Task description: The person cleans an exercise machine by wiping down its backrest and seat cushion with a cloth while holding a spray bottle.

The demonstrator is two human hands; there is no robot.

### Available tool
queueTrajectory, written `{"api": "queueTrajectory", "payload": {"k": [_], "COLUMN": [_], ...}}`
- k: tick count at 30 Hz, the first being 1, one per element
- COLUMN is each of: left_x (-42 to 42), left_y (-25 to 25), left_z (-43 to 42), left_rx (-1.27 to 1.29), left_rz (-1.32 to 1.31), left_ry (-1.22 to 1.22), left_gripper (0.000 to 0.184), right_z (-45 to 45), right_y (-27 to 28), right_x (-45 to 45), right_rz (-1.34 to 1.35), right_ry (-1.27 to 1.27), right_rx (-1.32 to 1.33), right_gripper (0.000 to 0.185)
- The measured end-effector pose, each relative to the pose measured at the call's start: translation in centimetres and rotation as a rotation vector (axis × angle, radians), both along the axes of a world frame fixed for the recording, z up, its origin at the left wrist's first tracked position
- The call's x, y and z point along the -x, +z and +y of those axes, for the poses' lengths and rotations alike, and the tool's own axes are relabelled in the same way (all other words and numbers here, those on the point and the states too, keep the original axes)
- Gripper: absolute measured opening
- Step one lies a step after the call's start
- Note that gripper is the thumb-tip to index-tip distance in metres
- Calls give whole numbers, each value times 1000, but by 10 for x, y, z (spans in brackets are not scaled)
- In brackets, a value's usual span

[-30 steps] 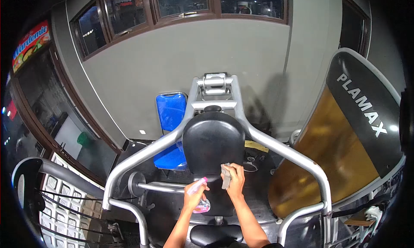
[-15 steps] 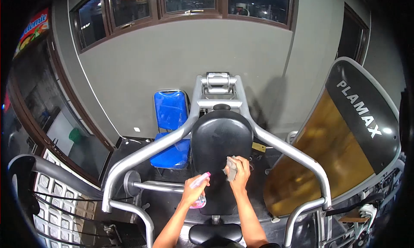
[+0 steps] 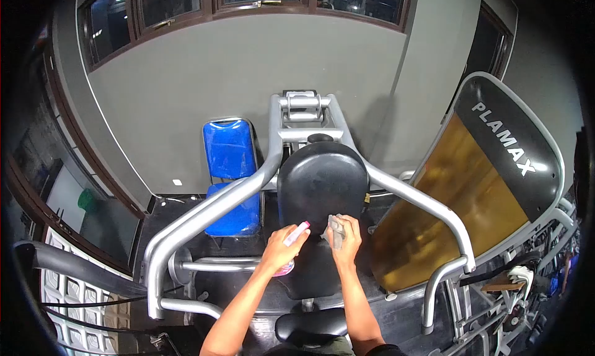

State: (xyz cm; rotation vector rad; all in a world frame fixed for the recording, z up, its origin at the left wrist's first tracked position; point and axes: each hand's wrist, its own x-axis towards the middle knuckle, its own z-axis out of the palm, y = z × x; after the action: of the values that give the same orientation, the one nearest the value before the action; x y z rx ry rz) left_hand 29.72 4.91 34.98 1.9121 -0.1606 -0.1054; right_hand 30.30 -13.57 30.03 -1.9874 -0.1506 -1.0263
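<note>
Evidently, the pink-nozzled spray bottle [image 3: 297, 233] is sitting in the left hand [image 3: 280, 252], whose fingers are wrapping round its neck, while the right hand [image 3: 349, 239] is pinching a bunched grey cloth [image 3: 336, 232] between thumb and fingers. Both are hovering by the near end of the black padded backrest [image 3: 322, 182]; whether the cloth is touching it, one cannot tell. Neither bottle nor cloth is resting on a surface, so the handling is looking unfinished. No mist, droplets or wet streaks are showing on the upholstery, and the view is giving no measure of how much is done or left. Nearer, a small black pad [image 3: 310, 325] is lying below the forearms. Silver tubular arms [image 3: 211, 211] are curving round left and right, a blue chair [image 3: 229, 148] is standing at far left, and the PLAMAX panel [image 3: 505, 139] is leaning at right before the grey wall [image 3: 248, 71].
</note>
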Motion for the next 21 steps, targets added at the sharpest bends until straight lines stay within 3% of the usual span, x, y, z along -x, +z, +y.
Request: {"api": "queueTrajectory", "payload": {"k": [7, 11, 17, 21], "left_x": [-10, -16, -31, -37], "left_y": [23, 14, -9, -6], "left_z": [35, 63, 82, 78], "left_rx": [-6, -31, 219, 92], "left_rz": [60, 148, 189, 153], "left_ry": [-190, -144, -98, -100], "left_gripper": [32, 29, 27, 21], "right_z": [17, 12, 41, 44], "right_y": [-49, -44, 2, -32], "right_x": [17, 9, -7, 3], "right_rz": [135, 105, -27, 13], "right_ry": [26, 73, -30, 62], "right_rx": [169, 161, 91, 133], "right_gripper": [41, 38, 37, 48]}}
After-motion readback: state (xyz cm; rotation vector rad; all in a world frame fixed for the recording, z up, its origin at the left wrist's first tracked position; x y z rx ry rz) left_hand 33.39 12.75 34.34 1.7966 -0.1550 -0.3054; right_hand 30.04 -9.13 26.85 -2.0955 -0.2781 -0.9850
